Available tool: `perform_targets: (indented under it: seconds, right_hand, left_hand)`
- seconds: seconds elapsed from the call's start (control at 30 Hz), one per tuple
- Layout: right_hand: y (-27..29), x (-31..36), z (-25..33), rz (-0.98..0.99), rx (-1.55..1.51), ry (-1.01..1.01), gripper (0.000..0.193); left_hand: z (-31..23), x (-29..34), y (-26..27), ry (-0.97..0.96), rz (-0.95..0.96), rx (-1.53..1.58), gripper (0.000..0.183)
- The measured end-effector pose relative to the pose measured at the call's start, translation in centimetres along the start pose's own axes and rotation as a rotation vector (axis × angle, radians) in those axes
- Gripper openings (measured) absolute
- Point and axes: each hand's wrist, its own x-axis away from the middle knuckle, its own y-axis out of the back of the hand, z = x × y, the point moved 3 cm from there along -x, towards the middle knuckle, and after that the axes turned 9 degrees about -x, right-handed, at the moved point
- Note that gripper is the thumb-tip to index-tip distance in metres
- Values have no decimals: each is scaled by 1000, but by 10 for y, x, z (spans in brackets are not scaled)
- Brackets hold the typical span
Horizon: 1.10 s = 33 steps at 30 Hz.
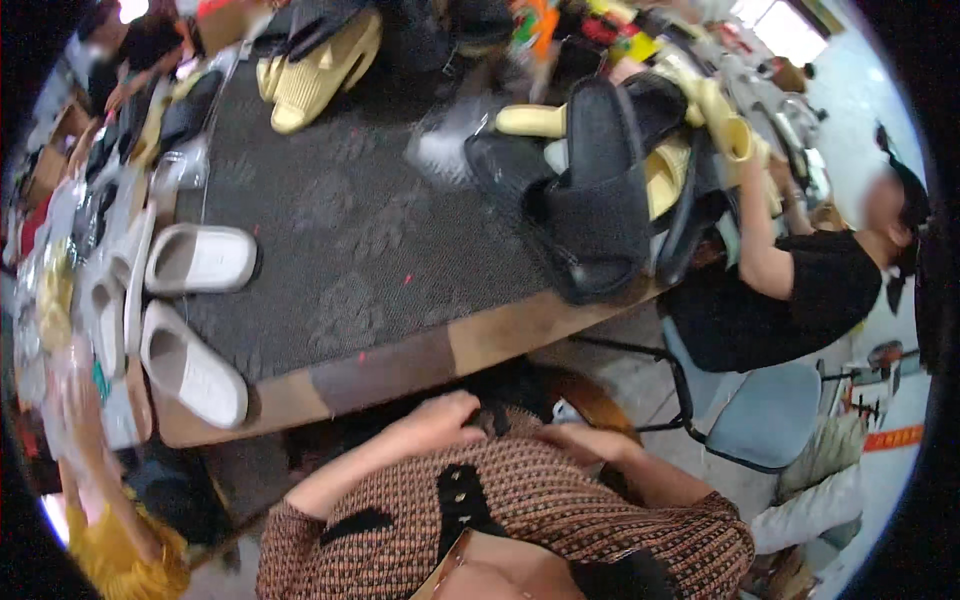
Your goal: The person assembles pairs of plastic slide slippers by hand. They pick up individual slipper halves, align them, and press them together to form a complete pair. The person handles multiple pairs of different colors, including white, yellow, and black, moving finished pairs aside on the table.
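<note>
My left hand (437, 422) is low in front of my waist, below the table's near edge. Its fingers are curled in toward a small dark patch by the patterned shirt (400, 490); what they hold, if anything, is hidden. My right hand (582, 442) is close to the shirt on the other side, its fingers mostly out of sight. Neither hand touches the footwear on the table. Two pale grey slippers (205, 258) lie at the table's left corner. Black slippers (605, 190) are heaped on the right, with pale yellow slippers (530, 121) among them.
The table (330, 250) has a dark textured top and a taped near edge. More yellow slippers (320, 90) lie at its far side. A person in black (800, 290) sits at the right by a grey-blue chair (765, 415); a yellow-sleeved person (125, 545) works at the lower left.
</note>
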Motion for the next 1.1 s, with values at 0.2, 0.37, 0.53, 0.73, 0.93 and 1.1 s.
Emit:
perform_targets:
  seconds: [0.2,0.37,0.53,0.73,0.93,1.1]
  right_hand:
    - [-2,-20,9,47,146,-263,42]
    - [-5,-26,-17,-139,84,-104,36]
    - [-7,-24,-28,-275,-15,-67,33]
    - [-11,-17,-49,-242,-118,-201,31]
    - [-4,0,-54,23,-284,-344,43]
    - [-10,-10,-100,-58,-292,-237,32]
  left_hand:
    - [-20,-27,1,-319,0,-123,44]
    - [-2,-38,-24,-379,266,164,35]
    - [-23,-49,-11,-337,348,311,33]
    - [-34,-70,-36,-502,436,323,27]
    - [-35,-65,-37,-674,370,362,31]
    - [-52,-75,-38,-527,603,119,34]
